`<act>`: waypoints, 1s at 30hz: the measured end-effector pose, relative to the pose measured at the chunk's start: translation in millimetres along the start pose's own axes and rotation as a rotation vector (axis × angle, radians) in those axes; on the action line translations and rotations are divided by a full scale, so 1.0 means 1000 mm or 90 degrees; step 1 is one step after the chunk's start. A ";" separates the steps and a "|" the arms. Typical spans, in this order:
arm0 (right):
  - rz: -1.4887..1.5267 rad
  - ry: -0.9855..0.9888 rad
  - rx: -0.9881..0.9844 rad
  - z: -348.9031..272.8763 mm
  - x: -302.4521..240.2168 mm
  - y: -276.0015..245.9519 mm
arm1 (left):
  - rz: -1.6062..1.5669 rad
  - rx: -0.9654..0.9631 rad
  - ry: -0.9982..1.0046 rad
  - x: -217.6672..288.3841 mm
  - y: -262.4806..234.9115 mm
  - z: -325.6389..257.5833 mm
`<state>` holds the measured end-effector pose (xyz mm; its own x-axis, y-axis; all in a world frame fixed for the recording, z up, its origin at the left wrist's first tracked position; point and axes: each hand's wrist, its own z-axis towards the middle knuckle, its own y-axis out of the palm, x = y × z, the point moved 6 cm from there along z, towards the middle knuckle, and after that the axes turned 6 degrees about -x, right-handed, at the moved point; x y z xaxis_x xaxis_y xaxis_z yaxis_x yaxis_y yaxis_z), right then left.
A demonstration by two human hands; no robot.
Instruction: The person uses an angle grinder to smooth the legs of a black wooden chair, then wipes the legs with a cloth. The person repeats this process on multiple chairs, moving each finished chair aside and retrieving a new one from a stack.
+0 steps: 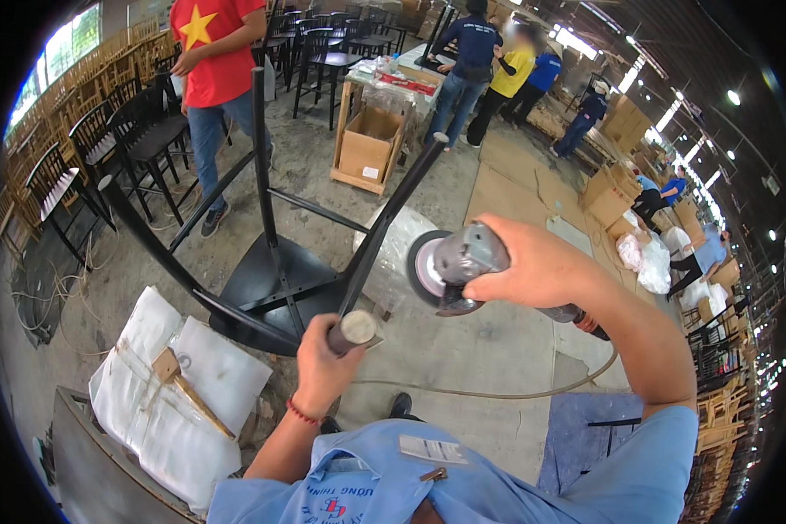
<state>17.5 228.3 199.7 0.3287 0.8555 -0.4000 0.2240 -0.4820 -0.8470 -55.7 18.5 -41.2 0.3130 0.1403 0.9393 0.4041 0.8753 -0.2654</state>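
Here, the left hand wraps one leg of an upturned stool; right of the stool, the right hand clasps a grinder; slipping, it could gouge wood.

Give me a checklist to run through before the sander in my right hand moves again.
1. Left hand closed around the end of a chair leg: ok.
2. Right hand wrapped around the sander: ok.
3. Disc apart from the upturned chair: ok, a gap shows.
4. Disc stopped: cannot tell from a still picture.
5. Gloves on both hands: not ok, both are bare.
6. Wooden-handled tool out of the hands: ok, lying on the white sheets.
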 end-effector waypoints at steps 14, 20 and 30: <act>0.174 -0.089 0.085 0.097 0.187 -0.134 | 0.098 0.019 0.125 0.020 0.147 0.146; 0.118 -0.143 -0.040 0.158 0.163 -0.160 | 0.137 0.069 0.045 0.074 0.165 0.303; -0.104 -0.202 -0.028 0.219 0.147 -0.156 | -0.001 0.003 0.056 0.050 0.186 0.327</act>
<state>-169.5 470.8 196.4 -0.0148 0.9348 -0.3547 0.2911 -0.3354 -0.8960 -246.4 339.4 27.7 0.3865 0.0982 0.9171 0.4011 0.8775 -0.2630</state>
